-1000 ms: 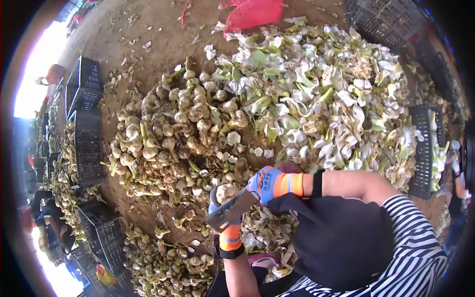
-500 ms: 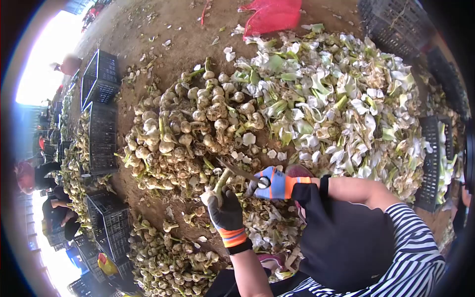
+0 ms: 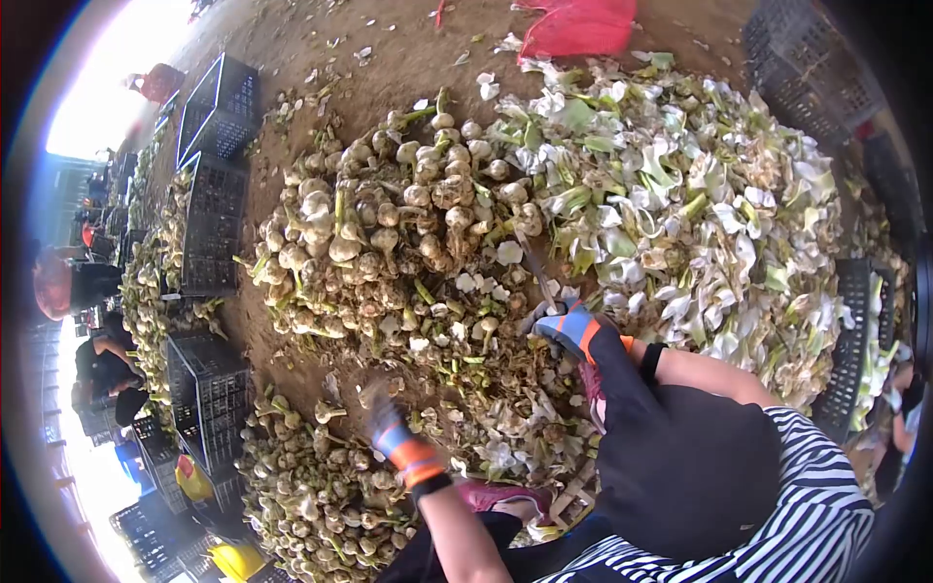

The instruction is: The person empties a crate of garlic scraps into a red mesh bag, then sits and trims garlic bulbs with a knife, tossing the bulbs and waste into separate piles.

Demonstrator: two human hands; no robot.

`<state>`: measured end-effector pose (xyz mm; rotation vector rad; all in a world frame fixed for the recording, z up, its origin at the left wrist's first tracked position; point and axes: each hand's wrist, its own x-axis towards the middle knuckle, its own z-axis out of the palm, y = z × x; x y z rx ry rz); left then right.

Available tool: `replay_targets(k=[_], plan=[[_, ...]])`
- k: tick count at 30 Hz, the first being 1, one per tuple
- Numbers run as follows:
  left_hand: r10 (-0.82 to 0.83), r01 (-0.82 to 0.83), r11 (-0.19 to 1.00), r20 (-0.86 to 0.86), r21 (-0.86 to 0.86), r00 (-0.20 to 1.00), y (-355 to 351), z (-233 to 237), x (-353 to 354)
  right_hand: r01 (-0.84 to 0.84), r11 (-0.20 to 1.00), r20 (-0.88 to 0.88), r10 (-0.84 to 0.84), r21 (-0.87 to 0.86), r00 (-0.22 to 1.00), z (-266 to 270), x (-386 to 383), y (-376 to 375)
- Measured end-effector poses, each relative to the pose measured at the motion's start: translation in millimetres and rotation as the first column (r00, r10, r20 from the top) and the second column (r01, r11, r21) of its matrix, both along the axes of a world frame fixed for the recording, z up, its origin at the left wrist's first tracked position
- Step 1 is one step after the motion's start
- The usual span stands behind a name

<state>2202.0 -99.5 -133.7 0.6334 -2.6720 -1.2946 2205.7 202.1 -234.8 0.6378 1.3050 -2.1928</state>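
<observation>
My right hand (image 3: 571, 328), in a blue and orange glove, is closed on a knife (image 3: 536, 272) whose blade points up and away over the scraps. My left hand (image 3: 398, 432), in a grey and orange glove, is smeared by motion; its fingers and anything in them cannot be made out. It is above the bare ground, between a large heap of garlic bulbs with stems (image 3: 379, 228) and a nearer heap of trimmed bulbs (image 3: 321, 496). Cut stem pieces and roots (image 3: 466, 360) lie between my hands.
A wide pile of white and green peelings (image 3: 700, 223) lies at the right. Black crates (image 3: 214, 228) stand at the left, another crate (image 3: 844, 340) at the right. Red netting (image 3: 578, 27) lies beyond. A person in dark clothes (image 3: 109, 374) is at the far left.
My left hand has moved left and down, away from the knife; the bulb and stem it held are no longer clearly visible. My right hand has shifted right and up, its blade now steeper.
</observation>
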Motion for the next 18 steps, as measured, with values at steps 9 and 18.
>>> replay_targets(k=[9, 18], plan=[[-0.468, 0.576, 0.812, 0.484, -0.094, 0.739, 116.8, -73.4, -54.0, -0.017, 0.963, -0.120, 0.051, 0.269, 0.992, 48.8, -8.8, 12.7], [-0.073, -0.100, 0.668, 0.199, 0.737, 0.977, -32.0, 24.1, -23.3, -0.067, 0.967, -0.007, 0.070, 0.246, 0.998, 25.3, -11.7, -2.8]])
